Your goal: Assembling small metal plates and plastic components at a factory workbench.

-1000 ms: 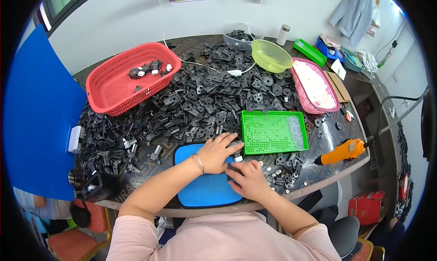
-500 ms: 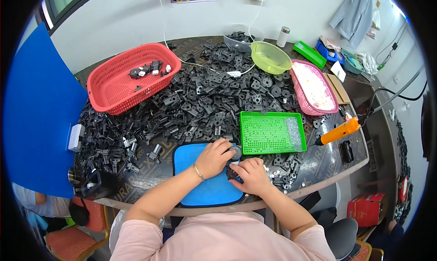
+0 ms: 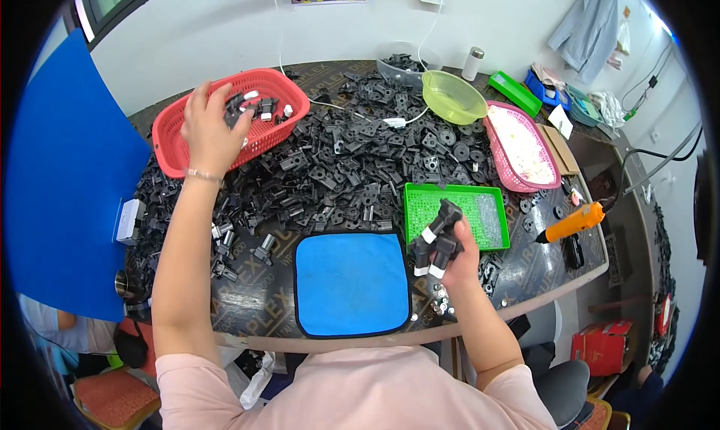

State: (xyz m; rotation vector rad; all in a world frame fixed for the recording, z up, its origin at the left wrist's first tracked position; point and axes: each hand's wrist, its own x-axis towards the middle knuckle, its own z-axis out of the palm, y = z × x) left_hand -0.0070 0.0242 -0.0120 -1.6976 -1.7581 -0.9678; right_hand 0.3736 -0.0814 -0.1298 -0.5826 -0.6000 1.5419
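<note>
This place looks to be a small assembly workshop. A large work table (image 3: 259,299) carries, from nine o'clock round to two, a wide heap of loose black plastic parts (image 3: 349,149), many alike in shape. At ten o'clock stands a red basket (image 3: 171,141) with several such parts inside. Toward three o'clock there are a green mesh tray (image 3: 418,205) and, farther out, an orange power driver (image 3: 577,221) with its cable. At six o'clock lies a blue work mat (image 3: 352,284).

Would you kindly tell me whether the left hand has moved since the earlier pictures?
Yes: the left hand has moved forward and to the left, away from the blue mat, and is now at the red basket.
</note>
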